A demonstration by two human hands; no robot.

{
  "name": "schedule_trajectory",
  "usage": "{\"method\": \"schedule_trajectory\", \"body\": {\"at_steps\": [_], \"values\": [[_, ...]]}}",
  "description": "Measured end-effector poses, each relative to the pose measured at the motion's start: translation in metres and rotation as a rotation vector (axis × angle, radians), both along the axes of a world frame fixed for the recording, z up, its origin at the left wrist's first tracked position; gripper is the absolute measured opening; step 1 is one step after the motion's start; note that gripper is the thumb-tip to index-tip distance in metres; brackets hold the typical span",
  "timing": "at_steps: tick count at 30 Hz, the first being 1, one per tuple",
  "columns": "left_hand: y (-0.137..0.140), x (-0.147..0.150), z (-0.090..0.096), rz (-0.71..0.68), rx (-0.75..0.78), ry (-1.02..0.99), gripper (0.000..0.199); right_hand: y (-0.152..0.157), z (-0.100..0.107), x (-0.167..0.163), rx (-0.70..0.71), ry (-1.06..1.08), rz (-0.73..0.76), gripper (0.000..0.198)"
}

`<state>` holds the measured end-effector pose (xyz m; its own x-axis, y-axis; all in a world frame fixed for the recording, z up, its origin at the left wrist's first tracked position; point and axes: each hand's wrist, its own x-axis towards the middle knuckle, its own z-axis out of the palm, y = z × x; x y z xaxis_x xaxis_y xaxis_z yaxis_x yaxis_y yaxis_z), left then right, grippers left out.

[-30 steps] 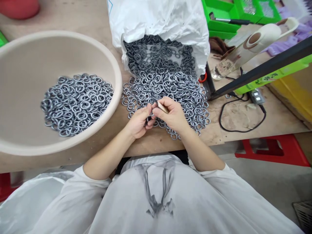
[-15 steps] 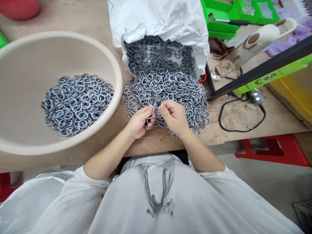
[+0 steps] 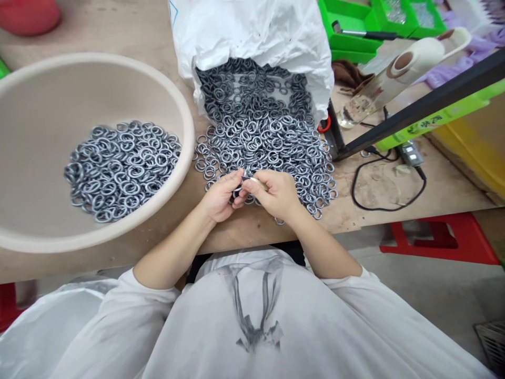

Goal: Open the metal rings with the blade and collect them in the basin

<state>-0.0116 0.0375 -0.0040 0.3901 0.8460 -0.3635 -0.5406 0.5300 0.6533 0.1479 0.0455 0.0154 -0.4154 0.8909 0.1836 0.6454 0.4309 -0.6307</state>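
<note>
My left hand [image 3: 221, 199] is closed on grey rings, mostly hidden by its fingers. Against it, my right hand [image 3: 278, 193] pinches a small slim tool [image 3: 258, 182], pale with a dark tip, its kind not clear. The tip meets the left fingertips. Both hands are over the near edge of a heap of grey rings [image 3: 268, 139], which spills out of a white sack [image 3: 256, 31] lying with its mouth towards me. To the left, a big beige basin [image 3: 188, 121] contains another pile of grey rings [image 3: 126, 168].
On the right a black bar [image 3: 418, 108] slants over the wooden table [image 3: 445, 195], near a clear bottle [image 3: 359, 105] and a black cable [image 3: 355, 192]. Green bins [image 3: 351, 21] stand behind. A red stool [image 3: 473, 239] is beyond the table's front edge.
My right hand has come in closer to the left fingertips and turned, so that the slim tool now shows in it. The whole view has shifted slightly.
</note>
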Motion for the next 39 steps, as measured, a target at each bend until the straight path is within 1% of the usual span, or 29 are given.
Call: {"method": "schedule_trajectory", "body": {"at_steps": [2, 5, 7, 9, 11, 13, 15, 17, 19, 20, 21, 22, 24, 26, 27, 29, 31, 33, 35, 36, 37, 39], "values": [[0.000, 0.000, 0.001, -0.041, 0.035, -0.006, 0.041, 0.007, -0.002, -0.001, -0.003, -0.001, -0.087, 0.054], [-0.003, 0.002, 0.002, -0.177, 0.127, -0.045, 0.048, 0.026, -0.003, 0.004, 0.005, -0.035, -0.291, 0.053], [-0.006, 0.003, 0.002, -0.212, 0.149, -0.058, 0.049, 0.042, -0.002, 0.007, 0.014, -0.105, -0.355, 0.050], [-0.006, 0.003, 0.002, -0.170, 0.142, -0.048, 0.045, 0.057, 0.000, 0.008, 0.051, -0.192, -0.340, 0.039], [-0.005, 0.001, 0.001, -0.109, 0.134, -0.028, 0.039, 0.069, 0.000, 0.004, 0.089, -0.294, -0.281, 0.029], [-0.002, -0.001, 0.000, -0.065, 0.124, -0.021, 0.032, 0.080, -0.002, -0.002, 0.093, -0.408, -0.232, 0.024], [0.001, -0.003, 0.000, -0.026, 0.100, -0.027, 0.033, 0.087, -0.005, -0.007, 0.073, -0.489, -0.216, 0.020], [0.004, -0.003, 0.000, 0.019, 0.058, -0.035, 0.029, 0.091, -0.007, -0.007, 0.070, -0.485, -0.229, 0.019], [0.006, -0.003, 0.002, 0.057, -0.007, -0.042, 0.023, 0.089, -0.008, -0.003, 0.072, -0.351, -0.251, 0.017], [0.007, -0.003, 0.003, 0.074, -0.039, -0.040, 0.021, 0.086, -0.007, 0.000, 0.048, -0.226, -0.246, 0.016], [0.008, -0.003, 0.003, 0.095, -0.060, -0.031, 0.021, 0.081, -0.007, 0.002, -0.006, -0.068, -0.225, 0.016], [0.008, -0.002, 0.004, 0.124, -0.067, -0.010, 0.021, 0.075, -0.006, 0.003, -0.097, 0.109, -0.186, 0.020], [0.008, 0.000, 0.004, 0.203, -0.037, 0.063, 0.026, 0.059, -0.004, 0.003, -0.358, 0.459, -0.072, 0.031], [0.007, 0.003, 0.001, 0.278, 0.031, 0.148, 0.034, 0.041, -0.004, -0.003, -0.612, 0.679, 0.012, 0.042], [0.006, 0.004, 0.000, 0.301, 0.072, 0.185, 0.038, 0.033, -0.004, -0.007, -0.684, 0.745, 0.032, 0.044], [0.005, 0.007, -0.004, 0.325, 0.166, 0.244, 0.042, 0.023, -0.006, -0.014, -0.738, 0.815, 0.039, 0.043], [0.004, 0.008, -0.006, 0.337, 0.258, 0.288, 0.044, 0.018, -0.008, -0.019, -0.687, 0.807, 0.042, 0.039], [0.003, 0.008, -0.006, 0.340, 0.307, 0.311, 0.044, 0.020, -0.009, -0.019, -0.540, 0.734, 0.059, 0.033], [0.003, 0.008, -0.006, 0.320, 0.311, 0.313, 0.044, 0.023, -0.007, -0.015, -0.360, 0.606, 0.090, 0.029], [0.003, 0.007, -0.005, 0.299, 0.306, 0.309, 0.044, 0.025, -0.006, -0.013, -0.292, 0.551, 0.113, 0.030], [0.002, 0.008, -0.005, 0.276, 0.302, 0.302, 0.045, 0.027, -0.006, -0.010, -0.252, 0.509, 0.138, 0.030], [0.001, 0.008, -0.004, 0.234, 0.294, 0.286, 0.046, 0.030, -0.006, -0.007, -0.237, 0.495, 0.174, 0.026]]}}
